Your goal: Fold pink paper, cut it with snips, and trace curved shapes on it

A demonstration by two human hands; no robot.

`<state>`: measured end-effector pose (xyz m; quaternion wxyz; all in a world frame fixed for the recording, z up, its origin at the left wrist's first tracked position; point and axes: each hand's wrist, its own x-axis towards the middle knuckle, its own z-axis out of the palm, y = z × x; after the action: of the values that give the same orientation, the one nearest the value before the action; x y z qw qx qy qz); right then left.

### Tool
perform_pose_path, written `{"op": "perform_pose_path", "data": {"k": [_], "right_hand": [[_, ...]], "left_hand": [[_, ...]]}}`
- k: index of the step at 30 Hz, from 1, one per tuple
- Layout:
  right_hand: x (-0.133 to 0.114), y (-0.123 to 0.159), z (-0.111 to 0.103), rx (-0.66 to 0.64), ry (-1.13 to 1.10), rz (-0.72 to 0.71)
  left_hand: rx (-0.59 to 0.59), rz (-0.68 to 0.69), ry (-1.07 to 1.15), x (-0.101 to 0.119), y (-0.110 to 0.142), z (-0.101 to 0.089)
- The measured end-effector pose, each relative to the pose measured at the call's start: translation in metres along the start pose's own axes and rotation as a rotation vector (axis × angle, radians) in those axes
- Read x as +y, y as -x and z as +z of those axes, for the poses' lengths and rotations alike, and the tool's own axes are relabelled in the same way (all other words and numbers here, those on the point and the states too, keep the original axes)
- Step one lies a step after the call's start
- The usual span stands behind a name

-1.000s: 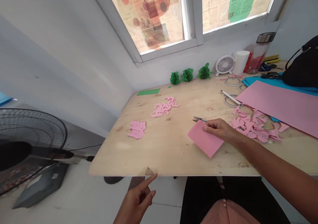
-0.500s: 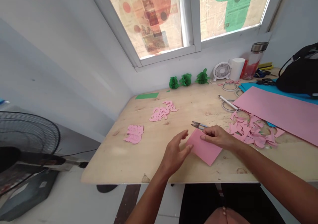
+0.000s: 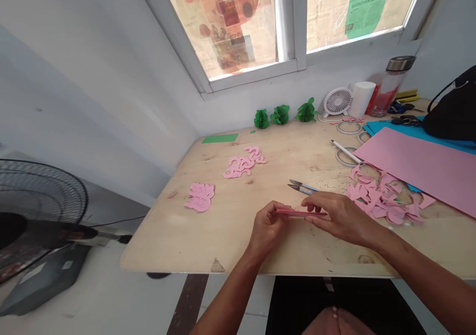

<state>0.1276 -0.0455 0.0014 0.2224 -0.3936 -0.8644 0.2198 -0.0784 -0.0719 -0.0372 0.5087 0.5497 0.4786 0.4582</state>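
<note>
Folded pink paper (image 3: 297,212) is seen edge-on, with several thin layers showing, just above the table. My left hand (image 3: 268,228) pinches its left end between thumb and fingers. At the other end, my right hand (image 3: 340,218) has its thumb below the paper and curled fingers above it. Just beyond the right hand lie thread snips (image 3: 300,186), blades pointing left, their handles partly hidden by that hand. To the right of the right hand is a heap of pink paper scraps (image 3: 386,196).
Curved pink cutouts (image 3: 243,162) and stacked scalloped ones (image 3: 201,196) lie left. Green paper ornaments (image 3: 281,114), a small white fan (image 3: 337,101) and a glass bottle (image 3: 392,87) line the wall. A large pink sheet (image 3: 424,166) and a white pen (image 3: 345,150) are right.
The pink paper has turned from lying flat-side up to edge-on. My left hand, open beside it before, has closed on its left end. The right hand has shifted to its right end.
</note>
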Motion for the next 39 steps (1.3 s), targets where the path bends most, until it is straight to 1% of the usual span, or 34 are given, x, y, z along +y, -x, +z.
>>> {"op": "perform_pose_path", "data": {"k": [5, 8, 11, 18, 26, 34, 37, 39], "right_hand": [[0.014, 0.014, 0.008, 0.028, -0.069, 0.130], [0.017, 0.013, 0.011, 0.062, -0.091, 0.197], [0.017, 0.010, 0.014, 0.073, -0.117, 0.234], [0.016, 0.011, 0.021, 0.117, -0.108, 0.231], [0.018, 0.010, 0.027, 0.089, -0.108, 0.246], [0.016, 0.010, 0.028, 0.093, -0.113, 0.233], [0.013, 0.009, 0.025, 0.089, -0.138, 0.244], [0.012, 0.008, 0.024, 0.084, -0.186, 0.276]], "left_hand": [[0.035, 0.017, -0.047, -0.005, 0.001, 0.000], [0.055, 0.030, -0.076, -0.007, 0.002, 0.001], [0.074, 0.043, -0.108, -0.009, 0.001, 0.002], [0.126, 0.045, -0.221, -0.011, 0.001, 0.002], [0.135, 0.045, -0.307, -0.010, 0.004, 0.003], [0.131, 0.029, -0.231, -0.004, 0.003, 0.006], [0.110, 0.002, -0.166, -0.001, 0.003, 0.004], [0.083, -0.034, -0.107, 0.002, 0.001, 0.001]]}}
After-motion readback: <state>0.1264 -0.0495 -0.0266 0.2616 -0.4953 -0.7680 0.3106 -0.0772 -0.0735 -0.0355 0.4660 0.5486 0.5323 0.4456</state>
